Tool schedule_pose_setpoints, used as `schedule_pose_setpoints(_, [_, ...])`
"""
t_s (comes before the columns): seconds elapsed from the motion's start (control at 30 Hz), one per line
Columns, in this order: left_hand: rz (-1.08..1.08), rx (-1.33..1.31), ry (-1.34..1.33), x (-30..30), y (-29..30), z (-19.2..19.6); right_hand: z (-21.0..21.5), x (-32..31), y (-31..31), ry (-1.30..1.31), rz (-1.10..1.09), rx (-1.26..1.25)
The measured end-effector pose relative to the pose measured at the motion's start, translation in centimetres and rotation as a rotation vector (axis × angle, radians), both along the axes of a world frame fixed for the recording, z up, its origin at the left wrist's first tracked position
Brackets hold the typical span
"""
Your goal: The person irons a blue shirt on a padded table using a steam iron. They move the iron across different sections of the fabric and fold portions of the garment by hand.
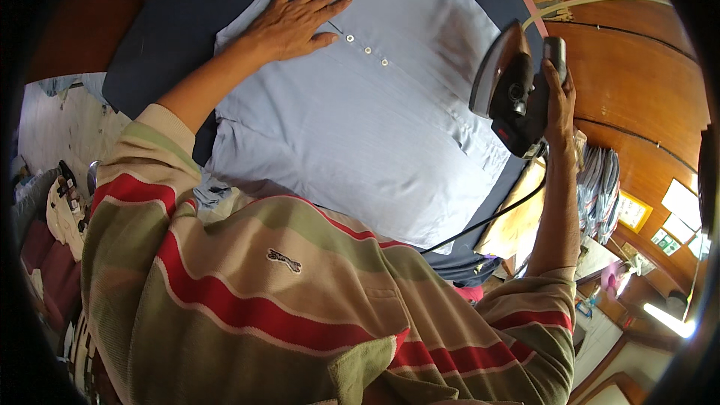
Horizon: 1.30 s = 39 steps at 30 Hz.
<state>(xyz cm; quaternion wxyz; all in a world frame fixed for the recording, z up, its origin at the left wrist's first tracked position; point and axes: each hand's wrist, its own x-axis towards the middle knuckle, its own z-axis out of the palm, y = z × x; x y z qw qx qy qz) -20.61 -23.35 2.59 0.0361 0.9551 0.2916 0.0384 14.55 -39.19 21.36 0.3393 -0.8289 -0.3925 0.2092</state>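
- Wood-panelled walls curve round a dark blue ironing pad [161, 37], with a light blue shirt [375, 120] spread flat across it.
- Left hand [296, 22] lies open, palm down, fingers spread on the shirt's far left, close to the button placket [367, 50]. It grips nothing, just pins the cloth.
- Right hand [559, 101] is wrapped tight round the handle of the iron [514, 86], lifted clear at the shirt's right edge, soleplate tilted up.
- Black cord [487, 221] trails near, across the hem.
- Best handling, I'd judge: keep that cloth taut, fingers well away from the soleplate, cord off the fabric.
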Motion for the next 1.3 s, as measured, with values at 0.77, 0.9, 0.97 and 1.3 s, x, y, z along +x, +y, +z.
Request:
schedule_pose_setpoints(0.77, [-0.026,-0.009,-0.073,-0.2,0.4,-0.5,-5.6,-6.9,8.9,-0.460,1.172,-0.316])
schedule_pose_setpoints(0.9, [-0.025,0.014,-0.081,-0.8,0.8,-1.1,-3.1,-8.5,10.8,-0.334,1.053,-0.384])
schedule_pose_setpoints(0.97, [-0.036,0.036,-0.047,-0.6,1.1,-0.9,-3.4,-7.4,10.7,-0.277,0.964,-0.346])
schedule_pose_setpoints(1.3, [0.016,0.126,0.039,-0.1,1.0,-0.5,-3.3,0.3,-4.6,-0.226,0.508,-0.355])
